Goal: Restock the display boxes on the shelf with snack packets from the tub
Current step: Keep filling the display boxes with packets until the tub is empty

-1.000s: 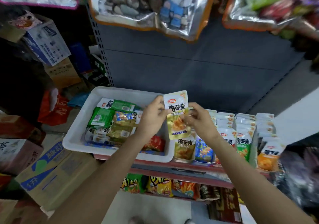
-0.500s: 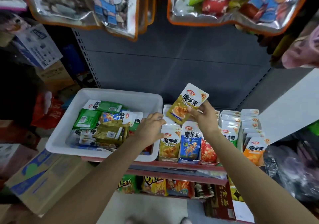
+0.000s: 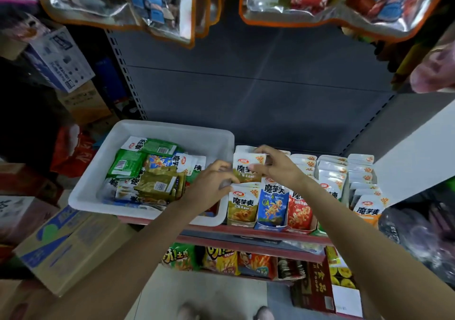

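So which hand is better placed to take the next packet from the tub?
Probably the left hand. It hovers at the right edge of the white tub, beside the loose packets, and seems to hold nothing. The right hand pinches a yellow packet in the leftmost display row.

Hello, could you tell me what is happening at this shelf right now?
A person is restocking snack packets. The right hand pinches an olive packet by its top, lowering it into the leftmost display row on the shelf. The left hand rests at the front of that row, fingers curled beside the tub, which holds more green, olive and blue packets. Rows further right look well filled.
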{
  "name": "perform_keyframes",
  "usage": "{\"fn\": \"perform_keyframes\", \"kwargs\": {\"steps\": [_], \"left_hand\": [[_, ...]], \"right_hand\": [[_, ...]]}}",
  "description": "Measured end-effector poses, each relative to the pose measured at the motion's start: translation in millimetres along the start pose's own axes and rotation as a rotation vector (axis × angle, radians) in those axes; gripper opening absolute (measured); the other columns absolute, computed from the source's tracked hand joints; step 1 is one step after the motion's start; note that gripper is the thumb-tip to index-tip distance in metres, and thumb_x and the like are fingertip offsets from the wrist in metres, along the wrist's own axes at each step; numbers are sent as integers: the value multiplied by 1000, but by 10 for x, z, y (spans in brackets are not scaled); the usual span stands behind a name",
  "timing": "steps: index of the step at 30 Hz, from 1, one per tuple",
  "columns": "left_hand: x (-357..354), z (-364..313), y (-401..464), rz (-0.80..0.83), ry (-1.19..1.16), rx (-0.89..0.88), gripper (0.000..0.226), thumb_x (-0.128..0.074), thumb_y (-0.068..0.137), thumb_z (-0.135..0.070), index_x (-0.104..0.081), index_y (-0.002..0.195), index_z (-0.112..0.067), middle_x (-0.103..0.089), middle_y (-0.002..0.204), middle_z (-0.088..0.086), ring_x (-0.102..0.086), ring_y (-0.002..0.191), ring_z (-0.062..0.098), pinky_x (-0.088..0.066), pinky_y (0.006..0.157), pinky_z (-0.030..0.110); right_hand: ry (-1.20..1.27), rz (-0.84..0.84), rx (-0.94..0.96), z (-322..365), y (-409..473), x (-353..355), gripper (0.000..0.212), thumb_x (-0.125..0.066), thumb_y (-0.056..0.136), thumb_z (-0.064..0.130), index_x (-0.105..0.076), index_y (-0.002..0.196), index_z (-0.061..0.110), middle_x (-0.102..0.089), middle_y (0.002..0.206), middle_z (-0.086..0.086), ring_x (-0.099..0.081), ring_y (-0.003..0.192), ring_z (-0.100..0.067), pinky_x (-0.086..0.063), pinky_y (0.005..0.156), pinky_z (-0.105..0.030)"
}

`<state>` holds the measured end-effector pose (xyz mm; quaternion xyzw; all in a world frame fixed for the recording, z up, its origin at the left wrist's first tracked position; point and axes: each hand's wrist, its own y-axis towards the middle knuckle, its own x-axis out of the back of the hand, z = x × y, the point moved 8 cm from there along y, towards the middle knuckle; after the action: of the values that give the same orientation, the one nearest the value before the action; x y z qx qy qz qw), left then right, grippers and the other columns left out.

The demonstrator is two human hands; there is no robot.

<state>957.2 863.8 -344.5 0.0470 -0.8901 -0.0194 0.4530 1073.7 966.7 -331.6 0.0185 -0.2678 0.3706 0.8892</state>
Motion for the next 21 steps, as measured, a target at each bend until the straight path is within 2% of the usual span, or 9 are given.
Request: {"fn": "perform_keyframes", "kwargs": {"steps": [3, 7, 12, 14, 17, 19, 21], "left_hand": [[-4, 2, 8, -1, -2, -4, 20, -67, 86, -17, -71, 104, -19, -51, 126, 0, -48, 117, 13, -37, 103, 29], [-12, 45, -8, -7, -24, 18, 25, -65, 87, -19, -68, 111, -20, -52, 124, -1, -49, 115, 12, -35, 102, 24], [27, 114, -74, -5, -39, 42, 30, -65, 86, -21, -65, 116, -19, -53, 120, -1, -52, 111, 14, -41, 100, 29], [112, 250, -156, -33, -14, 99, 32, -65, 86, -20, -63, 118, -17, -53, 119, -1, -52, 110, 15, -42, 98, 29], [302, 599, -368, -94, -20, 254, 28, -62, 88, -17, -62, 116, -15, -56, 117, 1, -55, 99, 14, -46, 91, 25], [439, 880, -542, -118, -9, 361, 26, -59, 90, -16, -62, 116, -16, -56, 119, 3, -58, 97, 17, -50, 88, 30], [566, 1175, -707, -103, 73, 451, 30, -56, 91, -14, -60, 120, -19, -55, 125, 5, -58, 104, 22, -50, 89, 37]], "right_hand": [[-99, -149, 93, 76, 3, 78, 16, -63, 86, 3, -61, 86, 19, -68, 76, 1, -65, 74, -14, -52, 72, -32], [-470, -5, 75, 43, -6, -141, 18, -55, 88, 2, -69, 92, 13, -70, 89, -4, -65, 84, -20, -52, 79, -32], [-392, -197, 94, 204, -32, -128, 21, -54, 90, 8, -65, 107, 13, -66, 99, -4, -62, 84, -20, -51, 78, -34], [-411, -156, 138, 329, -3, -302, 20, -53, 89, 7, -66, 105, 12, -65, 99, -5, -61, 84, -20, -50, 80, -33], [-422, -41, 212, 535, 52, -740, 22, -51, 89, 5, -65, 106, 10, -62, 100, -2, -59, 88, -18, -44, 79, -22], [-455, 40, 250, 655, 102, -1096, 21, -51, 90, 6, -64, 106, 11, -63, 102, -5, -59, 92, -22, -44, 79, -27], [-510, 138, 223, 701, 171, -1471, 22, -50, 91, 8, -62, 109, 12, -62, 106, -10, -59, 95, -26, -46, 82, -32]]}}
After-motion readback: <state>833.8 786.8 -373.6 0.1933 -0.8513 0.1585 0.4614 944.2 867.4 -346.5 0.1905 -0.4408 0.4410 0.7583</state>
